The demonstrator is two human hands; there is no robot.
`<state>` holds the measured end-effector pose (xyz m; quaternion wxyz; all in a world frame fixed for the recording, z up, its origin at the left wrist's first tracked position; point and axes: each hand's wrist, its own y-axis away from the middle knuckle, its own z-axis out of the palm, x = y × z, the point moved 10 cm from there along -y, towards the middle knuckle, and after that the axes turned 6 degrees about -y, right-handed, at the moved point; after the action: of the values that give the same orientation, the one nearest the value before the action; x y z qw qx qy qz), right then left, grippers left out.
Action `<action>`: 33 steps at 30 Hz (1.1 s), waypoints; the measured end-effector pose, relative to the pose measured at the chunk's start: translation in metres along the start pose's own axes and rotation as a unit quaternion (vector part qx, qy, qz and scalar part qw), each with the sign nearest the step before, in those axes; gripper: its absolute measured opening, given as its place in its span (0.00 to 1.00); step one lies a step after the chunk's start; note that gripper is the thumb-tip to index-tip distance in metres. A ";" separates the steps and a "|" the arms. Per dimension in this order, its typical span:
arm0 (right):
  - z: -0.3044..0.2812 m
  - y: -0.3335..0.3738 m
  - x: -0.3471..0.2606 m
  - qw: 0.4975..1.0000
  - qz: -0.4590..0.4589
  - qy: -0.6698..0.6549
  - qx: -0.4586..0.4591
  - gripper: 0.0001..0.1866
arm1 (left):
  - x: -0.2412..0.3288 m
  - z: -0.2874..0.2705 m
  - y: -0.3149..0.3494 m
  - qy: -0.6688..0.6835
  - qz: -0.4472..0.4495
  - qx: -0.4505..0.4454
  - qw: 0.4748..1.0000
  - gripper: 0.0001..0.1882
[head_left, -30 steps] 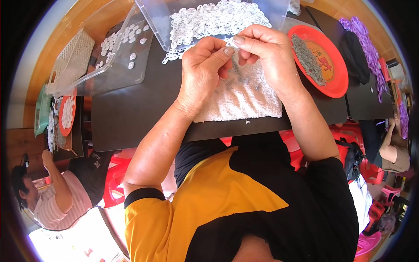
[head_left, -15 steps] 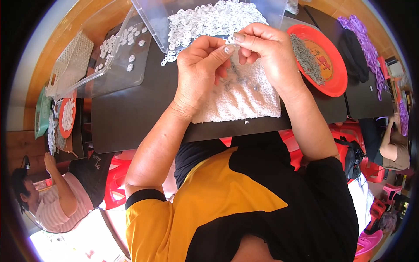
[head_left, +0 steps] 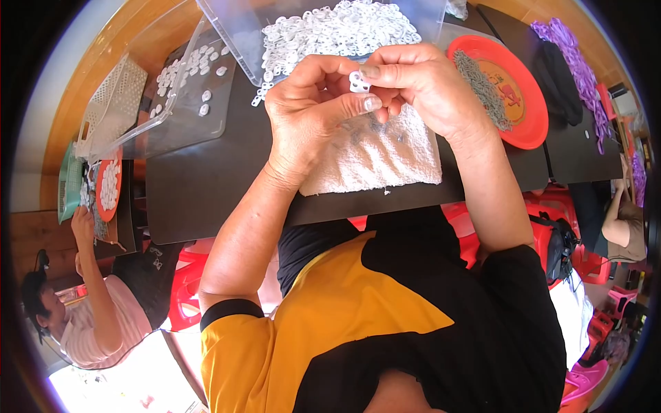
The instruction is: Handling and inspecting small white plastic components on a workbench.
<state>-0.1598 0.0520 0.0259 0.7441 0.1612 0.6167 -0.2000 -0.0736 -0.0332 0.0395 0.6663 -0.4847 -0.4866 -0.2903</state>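
Above a white towel my two hands meet around one small white plastic piece with dark holes. My left hand grips it from the left, with thumb and fingers closed about its edge. From the other side my right hand pinches it, thumb on top and the other fingers curled underneath. Whether a smaller part sits between my fingertips is hidden. Behind my hands, a clear plastic bin holds a heap of similar white pieces, some spilling at its front left corner.
At right stands a red round tray with small grey parts. Purple strips and a black cloth lie beyond. On the left, a clear lid carries scattered white pieces. Co-workers sit at left and far right.
My hands have turned and shifted slightly nearer, so the white piece's holed face now shows. The co-worker at left has raised a hand towards the parts beside them.
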 end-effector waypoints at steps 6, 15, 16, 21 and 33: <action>0.002 0.002 -0.001 1.000 -0.009 0.006 0.002 0.11 | 0.001 0.002 0.000 0.005 -0.010 0.008 1.000 0.15; 0.010 0.003 0.009 0.997 0.005 -0.074 -0.021 0.10 | 0.006 0.000 0.005 -0.044 0.030 0.009 0.999 0.13; 0.011 0.003 0.010 0.996 0.007 -0.088 -0.028 0.10 | 0.009 0.001 0.005 -0.053 0.048 0.000 0.997 0.13; 0.013 0.002 0.015 0.994 0.029 -0.093 -0.042 0.10 | 0.010 0.001 0.006 -0.076 0.060 -0.007 0.995 0.12; -0.010 -0.001 -0.004 0.991 -0.079 0.025 0.109 0.13 | 0.037 -0.038 0.007 -0.097 0.074 0.141 0.983 0.11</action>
<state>-0.1699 0.0565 0.0282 0.6885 0.1974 0.6201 -0.3203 -0.0405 -0.0626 0.0691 0.6974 -0.4468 -0.5473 -0.1205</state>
